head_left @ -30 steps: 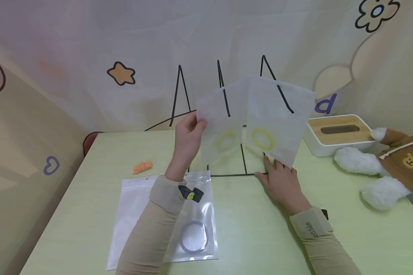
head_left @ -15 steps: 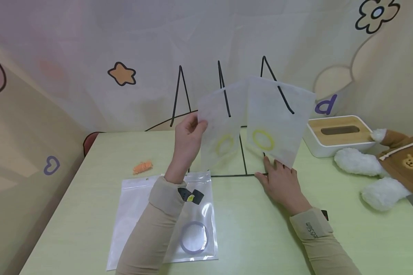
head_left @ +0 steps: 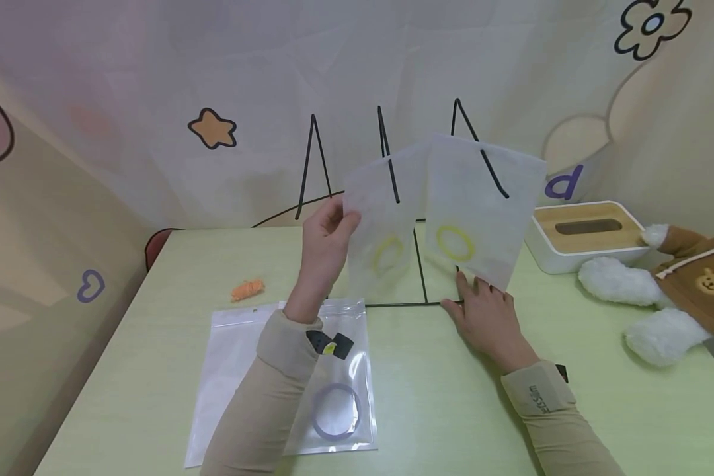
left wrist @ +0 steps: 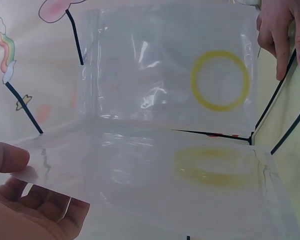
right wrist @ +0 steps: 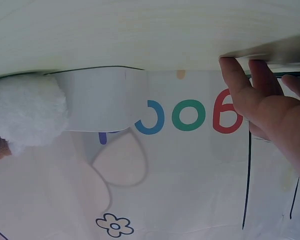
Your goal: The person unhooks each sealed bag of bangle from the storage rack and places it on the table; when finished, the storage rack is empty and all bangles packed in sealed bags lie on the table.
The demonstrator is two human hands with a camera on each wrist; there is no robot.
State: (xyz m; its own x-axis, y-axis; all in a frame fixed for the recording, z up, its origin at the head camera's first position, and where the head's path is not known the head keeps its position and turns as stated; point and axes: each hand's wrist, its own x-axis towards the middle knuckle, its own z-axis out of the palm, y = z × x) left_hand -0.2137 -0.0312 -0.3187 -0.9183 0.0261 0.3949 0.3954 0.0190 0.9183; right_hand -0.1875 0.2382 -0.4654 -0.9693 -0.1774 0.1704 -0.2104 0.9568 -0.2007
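Observation:
Two translucent pouches hang on prongs of a black wire rack [head_left: 420,268], a yellow ring inside each. My left hand [head_left: 326,241] pinches the outer edge of the left pouch [head_left: 369,218] between thumb and fingers, holding it at an angle. The right pouch [head_left: 488,178] hangs beside it, its yellow ring [left wrist: 194,80] sharp in the left wrist view; the ring in the held pouch looks hazy. Down at the rack's base, the extended fingers of my right hand [head_left: 488,317] press on the wire's front corner. The right pouch's lower edge partly covers them.
A flat clear pouch [head_left: 357,344] with a purplish ring lies on the table beside a white sheet-like pouch [head_left: 232,350], partly under my left forearm. An orange crinkled bundle [head_left: 247,289] lies behind. At right stand a tissue box [head_left: 559,258] and a plush toy [head_left: 684,284].
The held left pouch has turned slightly, and its yellow ring looks narrower. Both hands stay in place; the whole head view has shifted slightly.

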